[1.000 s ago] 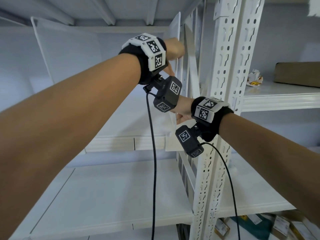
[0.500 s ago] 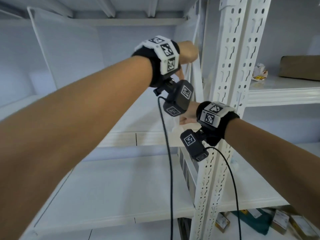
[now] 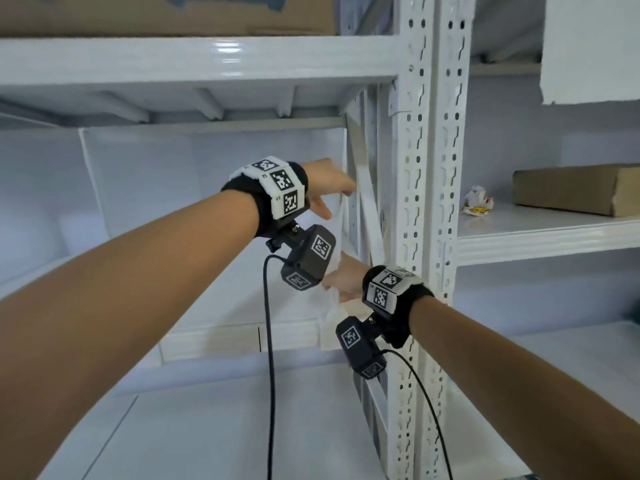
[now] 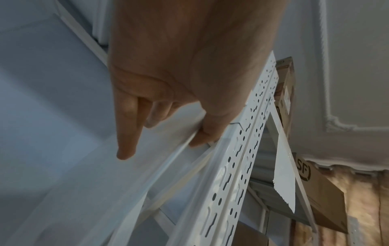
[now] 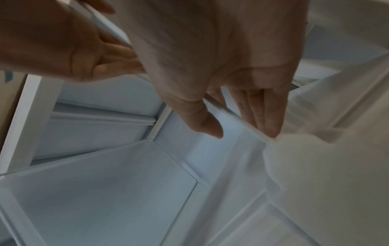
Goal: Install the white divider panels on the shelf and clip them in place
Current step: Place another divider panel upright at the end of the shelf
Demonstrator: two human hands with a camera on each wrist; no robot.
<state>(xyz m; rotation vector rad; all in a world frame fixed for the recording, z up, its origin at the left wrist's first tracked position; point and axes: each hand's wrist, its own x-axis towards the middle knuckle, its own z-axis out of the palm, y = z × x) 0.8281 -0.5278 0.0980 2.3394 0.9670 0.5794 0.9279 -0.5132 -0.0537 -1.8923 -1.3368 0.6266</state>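
Observation:
A thin white divider panel point(image 3: 343, 233) stands edge-on at the right end of the shelf bay, close beside the perforated upright post point(image 3: 412, 202). My left hand point(image 3: 332, 192) pinches its front edge at mid height. In the left wrist view the left hand point(image 4: 164, 133) has its thumb behind the panel point(image 4: 84, 166) and its index finger straight along the face. Lower down, my right hand point(image 3: 341, 282) holds the same edge. The right wrist view shows the right hand point(image 5: 240, 129) with thumb and fingers on either side of it. Another divider panel point(image 3: 138, 188) stands upright further left.
A cardboard box point(image 3: 571, 188) and a crumpled wrapper point(image 3: 478, 202) lie on the neighbouring shelf to the right. Flat cardboard point(image 3: 173, 12) sits on the top shelf. The lower shelf point(image 3: 207, 427) runs below my arms. Black cables hang from both wrist cameras.
The panel has moved right, closer to the upright post. Both hands keep hold of its front edge, and the head view has tilted up to show the top shelf.

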